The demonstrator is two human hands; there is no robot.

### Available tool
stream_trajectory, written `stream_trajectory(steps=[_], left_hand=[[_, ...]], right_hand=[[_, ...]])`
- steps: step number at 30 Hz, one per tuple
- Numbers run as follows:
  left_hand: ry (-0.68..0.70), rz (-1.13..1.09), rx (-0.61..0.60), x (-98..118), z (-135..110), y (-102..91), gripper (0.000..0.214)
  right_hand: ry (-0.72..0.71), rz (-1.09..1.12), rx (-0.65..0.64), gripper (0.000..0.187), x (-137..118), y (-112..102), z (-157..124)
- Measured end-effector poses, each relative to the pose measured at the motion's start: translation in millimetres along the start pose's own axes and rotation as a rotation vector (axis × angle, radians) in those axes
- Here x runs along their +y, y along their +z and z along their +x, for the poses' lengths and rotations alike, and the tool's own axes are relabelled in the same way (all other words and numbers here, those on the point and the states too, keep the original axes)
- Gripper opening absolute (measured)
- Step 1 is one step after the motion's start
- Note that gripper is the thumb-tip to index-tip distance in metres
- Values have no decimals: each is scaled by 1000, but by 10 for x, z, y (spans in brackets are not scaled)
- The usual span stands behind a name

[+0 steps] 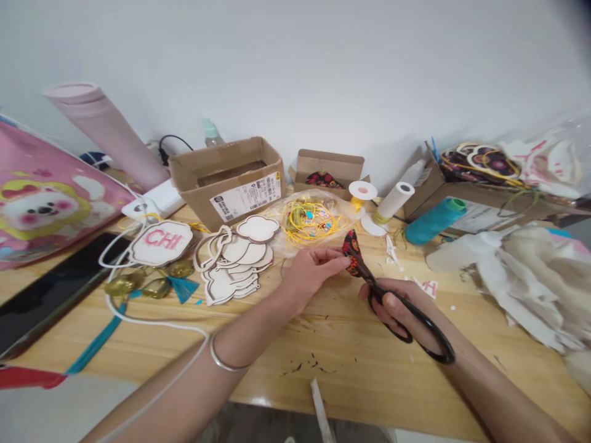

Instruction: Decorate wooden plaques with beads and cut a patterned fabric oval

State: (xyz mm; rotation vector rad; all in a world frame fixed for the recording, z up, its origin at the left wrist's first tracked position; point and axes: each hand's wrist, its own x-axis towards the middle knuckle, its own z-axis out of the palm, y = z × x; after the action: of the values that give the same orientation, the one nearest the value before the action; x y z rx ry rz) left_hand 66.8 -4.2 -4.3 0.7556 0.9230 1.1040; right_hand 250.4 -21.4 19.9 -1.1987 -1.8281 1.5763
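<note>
My left hand (318, 271) pinches the edge of a small piece of black fabric with a red and yellow pattern (351, 246), held up above the table. Black-handled scissors (427, 329) are gripped in my right hand (397, 304), fingers wrapped round the handles. Their blades point up and left and lie against the fabric, partly overlapping it. Dark scraps (314, 363) are scattered on the wood below my hands. Just left of my left hand lies a pile of white cloud-shaped plaques with brown edges (240, 264).
A wooden table (369, 381) stands against a wall. Behind my hands are yellow cords (309, 218) in a plastic bag, an open cardboard box (226, 184), a white spool (390, 206) and a teal thread cone (434, 220). Crumpled cloth (530, 283) lies right; a phone (55, 289) and white cable left.
</note>
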Motion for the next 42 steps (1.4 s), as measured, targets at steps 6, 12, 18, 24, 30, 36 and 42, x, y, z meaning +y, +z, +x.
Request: stream_trajectory(steps=[6,12,18,24,30,36,42], left_hand=[[-12,4,31,-26,-7,14,19],[-16,-35,1,-29,-18,27,20],[-19,-60,20,-32,-24,37,17],[-17,-70,16,-30,-21,39,16],[-24,-41,9,-19,-16,26,17],[3,-2,-31,13,-30,20,17],[133,198,81,126,-54,49,13]], right_hand=[[61,87,31,63,25,66,-11],[88,173,32,59,98,89,-36],[96,162,40,60,93,100,-27],[119,187,46,61,84,114,-18],[99,148,56,58,53,96,-16],[88,123,71,55,8,106,-21],[71,168,8,55,55,68,-43]])
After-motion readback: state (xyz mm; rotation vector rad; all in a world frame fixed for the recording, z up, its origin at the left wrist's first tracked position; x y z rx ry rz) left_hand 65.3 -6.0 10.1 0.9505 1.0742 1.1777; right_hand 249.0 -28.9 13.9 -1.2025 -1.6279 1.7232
